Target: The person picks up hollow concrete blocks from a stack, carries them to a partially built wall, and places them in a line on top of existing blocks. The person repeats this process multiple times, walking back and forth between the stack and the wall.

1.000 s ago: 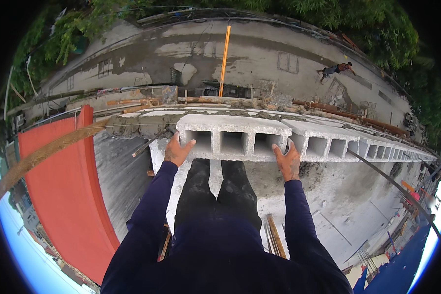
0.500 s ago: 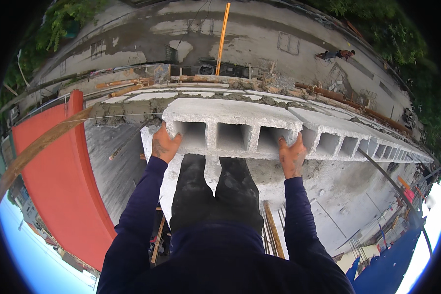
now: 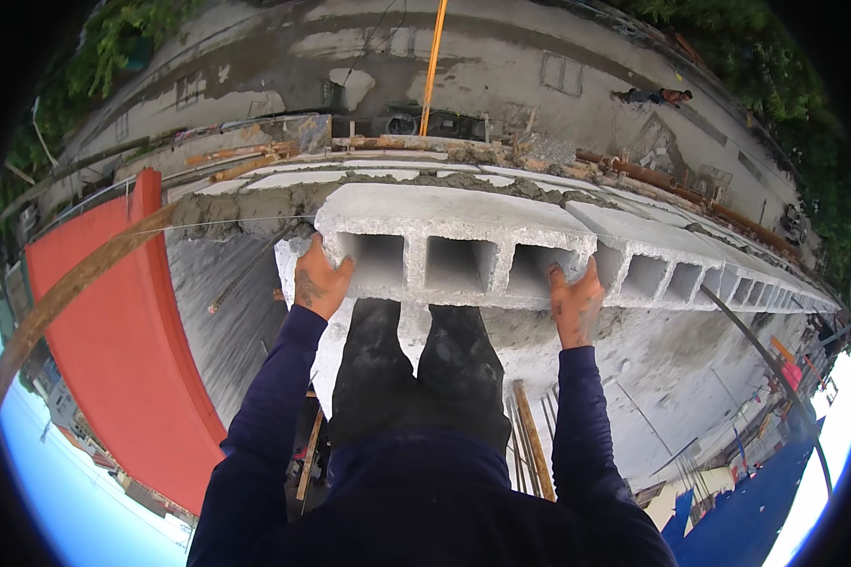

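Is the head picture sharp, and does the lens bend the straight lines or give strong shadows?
Head view: daylight is soft, with no hard shadows; the hollow concrete block held by the left hand and right hand is sharp; the fisheye curves the row of blocks and the red wall toward the rim; the corners are black; the lower right edge is overexposed.

So the hollow block (image 3: 454, 236) sits on top of the wall, right in front of the person, with the row of laid blocks (image 3: 690, 260) running off to its right. Left hand (image 3: 319, 282) is on the block's left end, right hand (image 3: 575, 300) on its right end (both touching it). The mortar bed (image 3: 236, 210) lies left of the block, a pole (image 3: 432, 66) stands behind it, and planks (image 3: 531, 437) lie below, right of the legs.
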{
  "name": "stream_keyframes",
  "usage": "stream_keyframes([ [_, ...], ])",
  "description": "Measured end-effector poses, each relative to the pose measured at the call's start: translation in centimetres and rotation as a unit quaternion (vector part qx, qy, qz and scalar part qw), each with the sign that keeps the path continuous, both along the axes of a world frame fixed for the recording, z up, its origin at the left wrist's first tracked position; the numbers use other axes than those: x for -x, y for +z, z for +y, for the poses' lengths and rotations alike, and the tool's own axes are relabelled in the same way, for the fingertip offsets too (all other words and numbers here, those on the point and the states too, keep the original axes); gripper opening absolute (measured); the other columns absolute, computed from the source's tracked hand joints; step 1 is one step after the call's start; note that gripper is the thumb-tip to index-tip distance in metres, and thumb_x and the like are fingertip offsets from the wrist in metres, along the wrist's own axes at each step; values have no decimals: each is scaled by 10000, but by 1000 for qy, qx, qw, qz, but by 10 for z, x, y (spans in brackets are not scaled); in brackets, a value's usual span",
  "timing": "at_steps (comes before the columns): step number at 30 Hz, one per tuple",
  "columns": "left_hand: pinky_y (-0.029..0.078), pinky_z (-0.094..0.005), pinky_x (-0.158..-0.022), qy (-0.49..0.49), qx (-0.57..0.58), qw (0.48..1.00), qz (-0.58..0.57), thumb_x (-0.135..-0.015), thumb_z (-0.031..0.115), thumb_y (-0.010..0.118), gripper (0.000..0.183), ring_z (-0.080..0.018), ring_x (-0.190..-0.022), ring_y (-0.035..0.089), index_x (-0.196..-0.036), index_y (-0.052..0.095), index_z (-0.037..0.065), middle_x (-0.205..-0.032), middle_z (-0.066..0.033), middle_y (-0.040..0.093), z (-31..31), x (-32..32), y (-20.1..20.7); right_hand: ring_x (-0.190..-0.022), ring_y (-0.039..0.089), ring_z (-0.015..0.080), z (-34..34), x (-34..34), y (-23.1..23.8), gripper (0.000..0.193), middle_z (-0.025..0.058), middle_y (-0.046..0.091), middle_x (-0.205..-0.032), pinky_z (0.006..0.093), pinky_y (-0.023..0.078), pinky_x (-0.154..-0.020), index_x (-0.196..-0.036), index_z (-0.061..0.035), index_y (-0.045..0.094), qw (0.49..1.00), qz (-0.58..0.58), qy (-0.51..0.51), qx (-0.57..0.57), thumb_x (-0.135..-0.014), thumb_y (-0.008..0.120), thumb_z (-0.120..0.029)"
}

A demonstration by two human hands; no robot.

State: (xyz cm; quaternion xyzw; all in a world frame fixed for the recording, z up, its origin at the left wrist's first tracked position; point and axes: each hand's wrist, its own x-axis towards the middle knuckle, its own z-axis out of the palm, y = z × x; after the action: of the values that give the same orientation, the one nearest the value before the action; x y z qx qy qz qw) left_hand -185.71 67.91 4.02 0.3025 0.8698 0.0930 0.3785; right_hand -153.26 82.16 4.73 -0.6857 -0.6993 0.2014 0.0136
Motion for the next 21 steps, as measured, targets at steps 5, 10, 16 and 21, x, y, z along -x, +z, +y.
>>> stream_keyframes([
  [5, 409, -409, -946, 5, -5, 1000, -16, -728, 220, 638, 684, -429, -1081, 521, -1231, 384, -167, -1117, -364, 519, 3, 0, 0, -645, 610, 408, 1, 1, 2, 573, 267, 581, -648, 432, 465, -591, -1097, 156, 481, 1000, 0, 3, 11, -735, 688, -236],
  [10, 409, -409, -946, 3, 19, 1000, -13, -727, 221, 637, 687, -430, -1076, 523, -1232, 382, -170, -1111, -369, 518, 2, -1, -1, -585, 595, 404, 3, 3, 3, 555, 247, 570, -604, 419, 459, -553, -1099, 151, 483, 1000, -16, 7, 16, -741, 684, -223],
  [16, 425, -416, -925, -6, 30, 999, -18, -726, 223, 634, 686, -431, -1043, 542, -1222, 384, -179, -1073, -364, 538, 4, 0, -2, -634, 608, 404, 2, 1, 2, 572, 257, 585, -646, 430, 467, -592, -1109, 131, 485, 999, -17, -8, 34, -735, 688, -250],
  [21, 428, -417, -922, -51, 57, 997, -15, -728, 242, 633, 693, -431, -1033, 547, -1229, 389, -170, -1063, -357, 548, 3, 7, -9, -785, 623, 407, 4, 2, -1, 595, 264, 624, -799, 451, 477, -716, -1149, 97, 475, 997, -50, -29, 60, -734, 690, -272],
])
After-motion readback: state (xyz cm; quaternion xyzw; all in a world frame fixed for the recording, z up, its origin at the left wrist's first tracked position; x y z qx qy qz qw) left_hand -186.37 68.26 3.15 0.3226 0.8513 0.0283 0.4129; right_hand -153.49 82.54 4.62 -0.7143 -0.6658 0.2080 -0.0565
